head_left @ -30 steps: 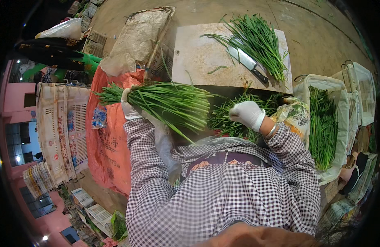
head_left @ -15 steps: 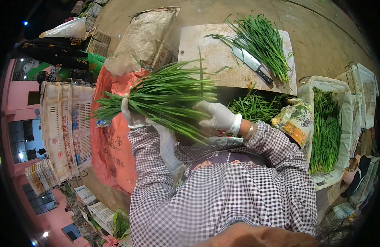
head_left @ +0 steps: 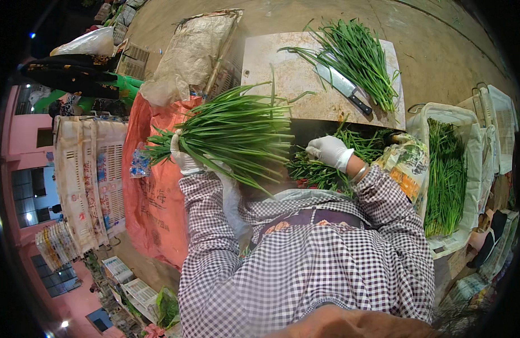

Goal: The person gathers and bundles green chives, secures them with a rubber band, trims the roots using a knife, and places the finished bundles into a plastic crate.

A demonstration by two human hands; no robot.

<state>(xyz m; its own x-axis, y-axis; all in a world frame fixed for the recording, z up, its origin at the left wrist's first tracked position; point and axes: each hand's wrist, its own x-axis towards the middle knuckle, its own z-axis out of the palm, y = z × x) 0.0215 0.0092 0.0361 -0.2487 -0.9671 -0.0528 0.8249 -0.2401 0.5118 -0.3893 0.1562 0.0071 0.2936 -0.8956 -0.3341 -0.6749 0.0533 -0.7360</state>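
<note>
A spread bunch of green garlic chives [head_left: 237, 132] is gripped near its leafy end by my white-gloved left hand [head_left: 183, 160], the cut ends fanning out to the right. My right hand [head_left: 332, 153], also gloved, hangs apart from the bunch, over loose chives [head_left: 313, 173] heaped below the board. Its fingers are curled together; whether anything small is between them cannot be made out. On the pale cutting board [head_left: 271, 67] lie a kitchen knife [head_left: 341, 84] with a black handle and another pile of chives [head_left: 358, 62].
A white crate [head_left: 473, 132] of packed chives [head_left: 443, 180] stands at the right. To the left is a large red plastic bag [head_left: 158, 208], with a beige sack [head_left: 195, 53] behind it and stacked crates [head_left: 88, 174] farther out. A printed bag [head_left: 405, 160] sits beside my right forearm.
My right hand has left the cut ends of the bunch and moved right, over the loose chives, its fingers now curled. My left hand still grips the bunch, nearly in place.
</note>
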